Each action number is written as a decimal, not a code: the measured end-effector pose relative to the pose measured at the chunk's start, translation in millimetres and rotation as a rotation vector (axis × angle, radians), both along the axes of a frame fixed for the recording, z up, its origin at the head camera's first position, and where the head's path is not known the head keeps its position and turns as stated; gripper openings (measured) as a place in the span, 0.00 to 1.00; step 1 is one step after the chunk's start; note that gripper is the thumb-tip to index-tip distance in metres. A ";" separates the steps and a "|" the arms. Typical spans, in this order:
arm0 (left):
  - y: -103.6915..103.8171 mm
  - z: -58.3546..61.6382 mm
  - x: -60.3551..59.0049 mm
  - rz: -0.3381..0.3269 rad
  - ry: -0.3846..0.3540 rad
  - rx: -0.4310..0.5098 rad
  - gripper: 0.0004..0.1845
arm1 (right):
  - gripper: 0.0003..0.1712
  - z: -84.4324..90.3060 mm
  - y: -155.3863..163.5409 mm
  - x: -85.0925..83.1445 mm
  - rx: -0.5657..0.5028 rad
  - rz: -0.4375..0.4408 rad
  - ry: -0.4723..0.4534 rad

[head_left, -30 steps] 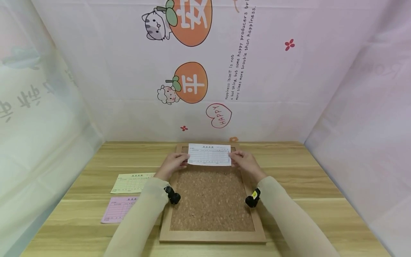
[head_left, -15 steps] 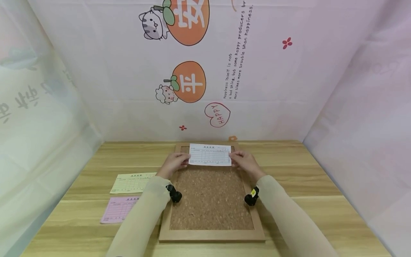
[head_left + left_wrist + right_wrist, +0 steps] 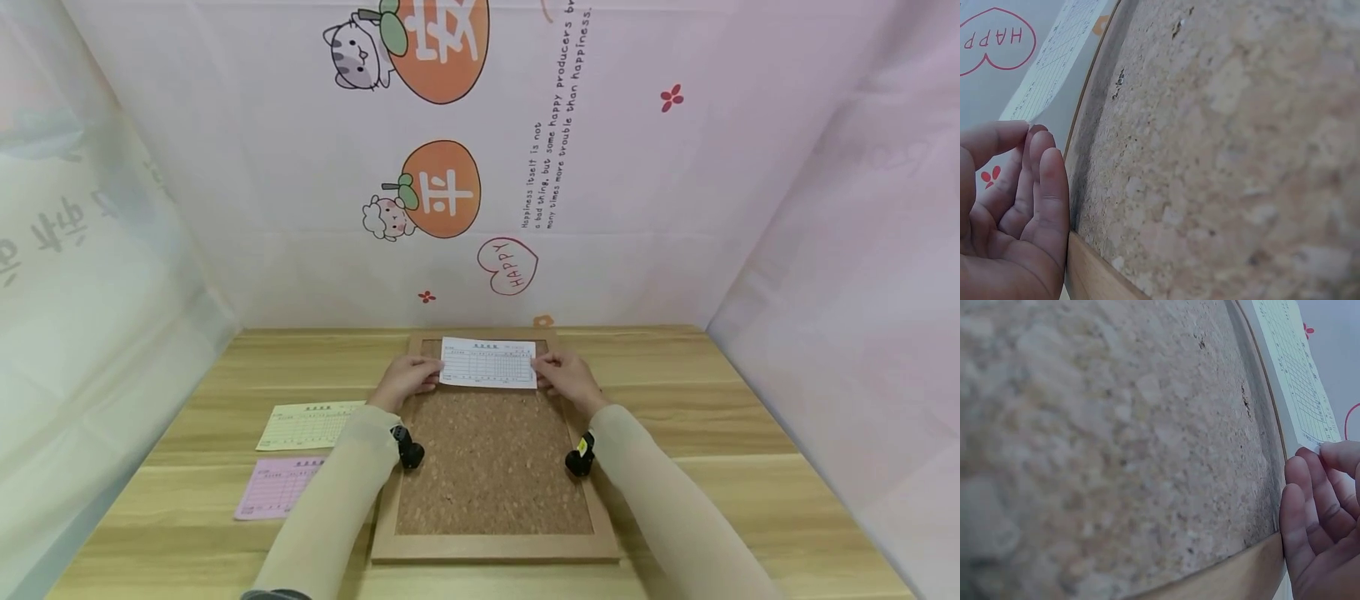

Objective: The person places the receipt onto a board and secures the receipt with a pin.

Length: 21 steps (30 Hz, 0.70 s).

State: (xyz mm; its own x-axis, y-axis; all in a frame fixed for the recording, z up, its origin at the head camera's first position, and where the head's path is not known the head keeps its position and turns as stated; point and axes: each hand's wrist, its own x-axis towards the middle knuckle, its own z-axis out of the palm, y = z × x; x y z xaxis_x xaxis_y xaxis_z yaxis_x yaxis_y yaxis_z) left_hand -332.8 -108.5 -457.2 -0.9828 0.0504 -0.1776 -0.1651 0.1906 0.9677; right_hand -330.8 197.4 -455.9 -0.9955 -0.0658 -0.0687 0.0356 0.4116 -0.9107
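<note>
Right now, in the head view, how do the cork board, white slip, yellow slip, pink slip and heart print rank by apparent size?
1. Cork board
2. White slip, yellow slip, pink slip: too alike to rank; the left sleeve covers part of the last two
3. Heart print

Left grip (image 3: 405, 382) and right grip (image 3: 568, 378) pinching white slip (image 3: 487, 364), corkboard (image 3: 495, 467) beneath

Room over cork (image 3: 495, 467), slip (image 3: 488, 364) (held) beyond

High head view, wrist close-ups, shared corkboard (image 3: 495, 467)
</note>
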 end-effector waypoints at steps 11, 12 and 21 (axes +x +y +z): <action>0.8 -1.9 -4.5 -0.007 0.003 -0.029 0.16 | 0.18 0.1 -0.5 -5.2 0.079 0.004 -0.002; 1.0 -2.0 -5.0 -0.009 0.006 -0.035 0.16 | 0.18 -0.2 -0.4 -5.7 0.082 0.001 -0.006; 2.7 4.0 -2.4 0.020 -0.017 -0.053 0.13 | 0.18 -1.8 -1.7 -9.8 0.110 -0.012 -0.025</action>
